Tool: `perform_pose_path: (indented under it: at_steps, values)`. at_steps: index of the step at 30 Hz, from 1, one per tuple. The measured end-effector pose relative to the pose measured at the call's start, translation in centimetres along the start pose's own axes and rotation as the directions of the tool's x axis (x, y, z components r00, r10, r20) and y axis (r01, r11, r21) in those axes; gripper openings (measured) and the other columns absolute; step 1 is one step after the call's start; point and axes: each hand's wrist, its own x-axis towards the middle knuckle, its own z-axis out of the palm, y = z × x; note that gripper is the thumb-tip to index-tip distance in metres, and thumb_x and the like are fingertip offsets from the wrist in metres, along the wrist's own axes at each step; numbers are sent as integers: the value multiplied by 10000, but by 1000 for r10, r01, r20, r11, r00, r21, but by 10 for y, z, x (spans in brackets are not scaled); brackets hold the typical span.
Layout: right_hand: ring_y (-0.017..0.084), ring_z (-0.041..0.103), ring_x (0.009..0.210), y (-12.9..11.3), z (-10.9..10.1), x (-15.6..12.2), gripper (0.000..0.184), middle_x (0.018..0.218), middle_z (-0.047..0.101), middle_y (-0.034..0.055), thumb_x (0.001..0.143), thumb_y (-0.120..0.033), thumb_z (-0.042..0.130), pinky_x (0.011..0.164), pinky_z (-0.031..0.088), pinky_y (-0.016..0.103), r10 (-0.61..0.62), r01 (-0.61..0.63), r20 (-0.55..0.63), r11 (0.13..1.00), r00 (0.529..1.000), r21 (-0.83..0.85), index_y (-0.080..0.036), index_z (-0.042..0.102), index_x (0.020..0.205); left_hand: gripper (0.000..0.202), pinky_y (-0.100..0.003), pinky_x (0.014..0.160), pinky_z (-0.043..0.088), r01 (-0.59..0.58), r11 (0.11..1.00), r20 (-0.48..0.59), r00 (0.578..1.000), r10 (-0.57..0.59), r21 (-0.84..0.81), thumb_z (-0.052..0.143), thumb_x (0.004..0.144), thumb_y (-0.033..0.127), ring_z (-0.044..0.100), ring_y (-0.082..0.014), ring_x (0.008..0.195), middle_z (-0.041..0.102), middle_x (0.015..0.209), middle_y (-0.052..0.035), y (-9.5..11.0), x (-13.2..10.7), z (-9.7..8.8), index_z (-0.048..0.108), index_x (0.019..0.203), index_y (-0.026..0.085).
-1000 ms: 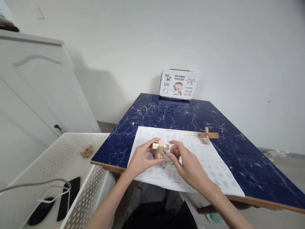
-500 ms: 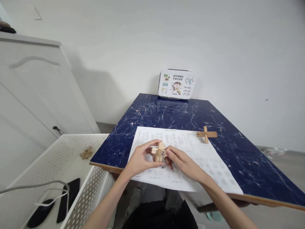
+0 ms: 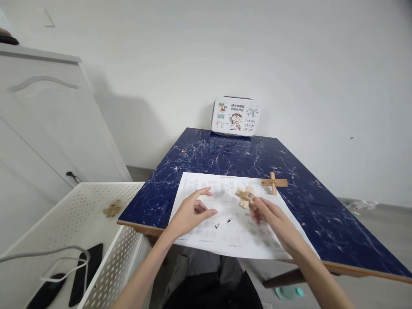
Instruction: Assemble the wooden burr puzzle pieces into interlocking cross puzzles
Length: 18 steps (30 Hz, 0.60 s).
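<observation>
Blue marbled table [image 3: 225, 150] against a plain white wall. Right hand [image 3: 273, 216] pinches a small wooden burr puzzle [image 3: 246, 196] at the fingertips, just above the printed sheet [image 3: 231, 236], which leaves its marked face showing. Left hand [image 3: 189, 212] is empty, fingers loosely spread over the sheet. A wooden cross [image 3: 273, 183] lies near, at the sheet's far corner. A perforated basket [image 3: 112, 266] stands to the left.

The white box [image 3: 235, 116] at the far edge of the table [image 3: 225, 154] bears the word "TRAVEL" beside Chinese characters too small to read. The wooden puzzle [image 3: 245, 196] over the right of the paper sheet [image 3: 225, 231] carries a dark "Z" or "2"; the sheet's print is illegible.
</observation>
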Motion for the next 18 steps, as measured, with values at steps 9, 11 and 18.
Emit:
perform_pose_path:
  at_steps: [9, 11, 18]
  values:
    - [235, 643, 624, 45, -96, -2, 536, 694, 706, 66, 967, -672, 433, 628, 432, 328, -11, -270, -458, 795, 889, -543, -229, 639, 748, 366, -291, 721, 566, 11, 993, 32, 999, -15, 120, 637, 944, 423, 695, -148, 742, 743, 1080, -42, 1, 3, -2, 654, 1259, 237]
    - [265, 670, 654, 52, -104, -1, 503, 729, 736, 74, 962, -652, 434, 629, 416, 335, -2, -352, -511, 722, 860, -595, -241, 650, 767, 348, -292, 718, 565, 18, 991, 28, 999, -22, 132, 626, 947, 434, 702, -157, 739, 750, 1035, -41, 2, 4, -1, 670, 1223, 227]
    - [317, 673, 716, 58, -94, -11, 515, 807, 743, 114, 914, -740, 466, 619, 410, 346, -35, -413, -635, 731, 772, -543, -242, 595, 878, 346, -320, 754, 579, 33, 985, 25, 999, -38, 172, 611, 947, 461, 711, -178, 740, 753, 922, -36, 8, 7, -2, 691, 1184, 220]
